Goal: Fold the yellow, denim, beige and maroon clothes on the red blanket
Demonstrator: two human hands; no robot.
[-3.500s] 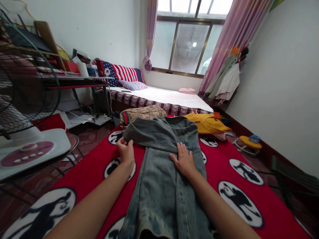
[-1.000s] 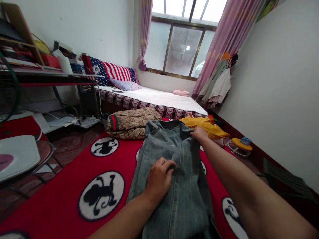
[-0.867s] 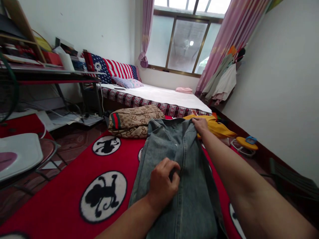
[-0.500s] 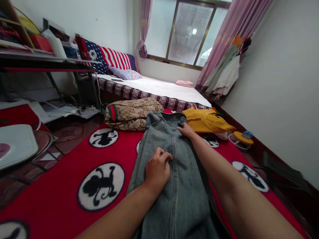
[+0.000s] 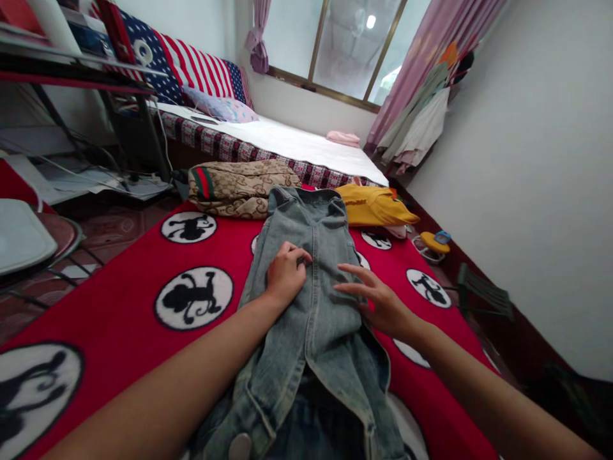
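Denim garment point(image 5: 316, 255), long axis toward bed point(image 5: 306, 144) — left hand point(image 5: 285, 276) curled on it, right hand point(image 5: 383, 306) splayed flat

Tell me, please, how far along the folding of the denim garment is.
Done: the denim garment lies lengthwise on the red blanket, its sides folded in to a narrow strip. In hand: the left hand, fingers curled, pins its middle, the right hand its right edge. Left: the near end lies loose and open, unfolded.
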